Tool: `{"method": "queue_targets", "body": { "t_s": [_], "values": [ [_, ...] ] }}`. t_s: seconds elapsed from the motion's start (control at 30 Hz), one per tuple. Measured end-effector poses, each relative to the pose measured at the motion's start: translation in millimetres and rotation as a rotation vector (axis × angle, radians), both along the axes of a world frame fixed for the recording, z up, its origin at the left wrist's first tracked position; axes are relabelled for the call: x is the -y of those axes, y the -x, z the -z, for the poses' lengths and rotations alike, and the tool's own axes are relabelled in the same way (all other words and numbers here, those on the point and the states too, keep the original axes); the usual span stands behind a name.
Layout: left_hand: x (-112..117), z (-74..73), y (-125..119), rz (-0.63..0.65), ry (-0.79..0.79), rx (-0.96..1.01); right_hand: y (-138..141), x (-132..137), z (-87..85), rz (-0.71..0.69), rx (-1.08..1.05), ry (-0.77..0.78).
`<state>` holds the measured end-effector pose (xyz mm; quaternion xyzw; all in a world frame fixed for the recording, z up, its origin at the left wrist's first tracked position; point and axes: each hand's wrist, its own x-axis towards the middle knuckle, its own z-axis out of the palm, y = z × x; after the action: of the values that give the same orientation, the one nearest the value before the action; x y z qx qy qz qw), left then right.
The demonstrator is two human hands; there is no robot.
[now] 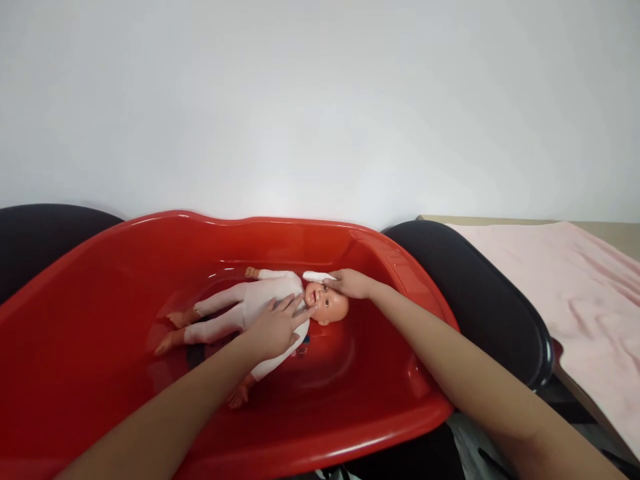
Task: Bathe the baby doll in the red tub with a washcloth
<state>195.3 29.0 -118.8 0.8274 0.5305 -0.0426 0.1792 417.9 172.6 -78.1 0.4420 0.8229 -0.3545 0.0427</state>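
A baby doll (270, 300) with white body and limbs lies on its back in a red baby bathtub (390, 373), its bare head toward the right. My left hand (273, 330) rests with fingers spread over the doll's upper chest and shoulder, one fingertip near its chin. At the far side of the doll's head, my right hand (351, 283) has its fingers closed on a small white pad (319, 275), touching the face beside the eye. The pad's exact material cannot be made out.
Black rounded chair backs or seats flank the tub, one at left (45, 240) and one at right (480, 293). A pink cloth (565, 287) covers a table at the far right. Behind the tub rises a plain white wall (320, 107).
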Motion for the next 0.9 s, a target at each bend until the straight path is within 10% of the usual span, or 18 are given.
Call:
{"method": "queue_targets", "body": {
  "t_s": [0.13, 0.37, 0.57, 0.77, 0.9],
  "values": [
    [1.2, 5.4, 1.2, 0.007, -0.035, 0.025, -3.5, -3.7, -2.3, 0.179, 0.223, 0.094],
    [0.2, 4.3, 1.2, 0.010, -0.016, 0.002, -1.1, -3.6, 7.0, -0.115, -0.221, 0.078],
    [-1.4, 6.6, 3.3, 0.014, -0.019, 0.007, -5.9, -7.6, 2.3, 0.146, 0.014, 0.089],
    [-0.1, 3.8, 3.9, 0.027, -0.041, -0.004, -3.9, -5.9, 2.1, -0.116, -0.243, 0.192],
    [0.2, -1.1, 2.5, 0.028, -0.017, -0.030, -6.1, -7.7, 4.5, -0.041, -0.167, 0.135]
  ]
}}
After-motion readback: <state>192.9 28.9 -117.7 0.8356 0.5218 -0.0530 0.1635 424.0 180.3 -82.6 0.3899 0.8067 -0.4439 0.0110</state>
